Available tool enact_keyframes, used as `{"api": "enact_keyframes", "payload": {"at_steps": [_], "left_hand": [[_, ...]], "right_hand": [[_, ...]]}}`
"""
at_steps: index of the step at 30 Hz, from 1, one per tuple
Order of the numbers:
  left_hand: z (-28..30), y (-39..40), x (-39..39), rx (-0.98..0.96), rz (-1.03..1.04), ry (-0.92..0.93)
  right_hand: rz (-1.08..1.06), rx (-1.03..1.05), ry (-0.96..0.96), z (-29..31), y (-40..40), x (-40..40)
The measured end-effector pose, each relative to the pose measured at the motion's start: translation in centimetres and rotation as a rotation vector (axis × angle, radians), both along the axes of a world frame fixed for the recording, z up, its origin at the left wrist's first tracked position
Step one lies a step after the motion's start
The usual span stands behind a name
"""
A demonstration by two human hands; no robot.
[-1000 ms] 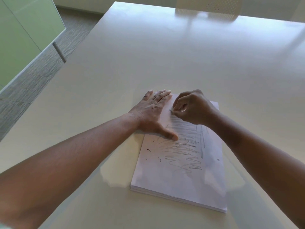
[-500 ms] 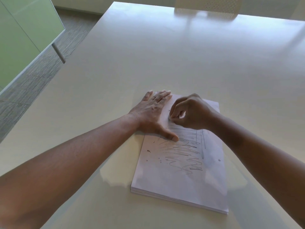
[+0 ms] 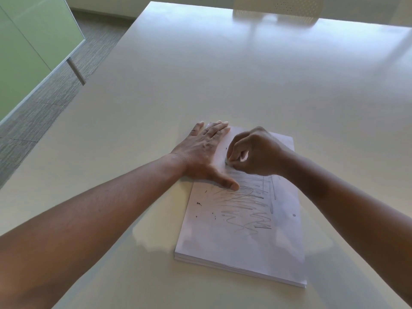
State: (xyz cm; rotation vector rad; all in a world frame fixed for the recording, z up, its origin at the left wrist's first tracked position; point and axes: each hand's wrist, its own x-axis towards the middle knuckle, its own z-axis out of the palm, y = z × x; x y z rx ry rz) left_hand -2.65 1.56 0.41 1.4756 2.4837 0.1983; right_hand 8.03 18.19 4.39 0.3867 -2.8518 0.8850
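Pressing the left hand (image 3: 204, 152) flat, fingers straight, on the far left corner of the paper stack (image 3: 240, 246) lying near on the table (image 3: 223, 74). Pinching a small eraser (image 3: 227, 161) in the curled right hand (image 3: 256, 152), touching the sheet just beyond the scribbles (image 3: 245, 204).

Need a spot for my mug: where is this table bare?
Bare table runs full width beyond the paper stack to the far chair. Crowded: the stack's far end, where the left hand presses and the right hand pinches an eraser.
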Motion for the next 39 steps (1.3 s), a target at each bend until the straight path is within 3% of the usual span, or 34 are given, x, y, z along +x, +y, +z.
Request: {"api": "enact_keyframes", "payload": {"at_steps": [3, 11, 16, 23, 27, 30, 39], "left_hand": [[-0.1, 0.0, 0.0, 0.010, 0.009, -0.007], [-0.1, 0.0, -0.1, 0.007, -0.013, 0.015], [-0.2, 0.1, -0.1, 0.018, -0.008, 0.008], [-0.3, 0.0, -0.2, 0.018, -0.008, 0.017], [-0.3, 0.0, -0.1, 0.026, -0.004, -0.001], [-0.2, -0.1, -0.1, 0.026, 0.008, -0.011], [0.1, -0.1, 0.0, 0.017, -0.001, -0.009]], "right_hand": [[0.073, 0.003, -0.075, 0.3, -0.4, 0.9], [-0.211, -0.002, 0.104, -0.8, 0.3, -2.3], [-0.039, -0.032, -0.011, -0.5, -0.7, -0.6], [-0.166, -0.057, 0.082, -0.8, -0.8, -2.2], [-0.027, -0.036, -0.121, 0.5, -1.4, -0.6], [-0.037, 0.048, -0.269, 1.3, -0.4, -0.6], [-0.150, 0.090, -0.213, 0.9, -1.0, -0.2]]}}
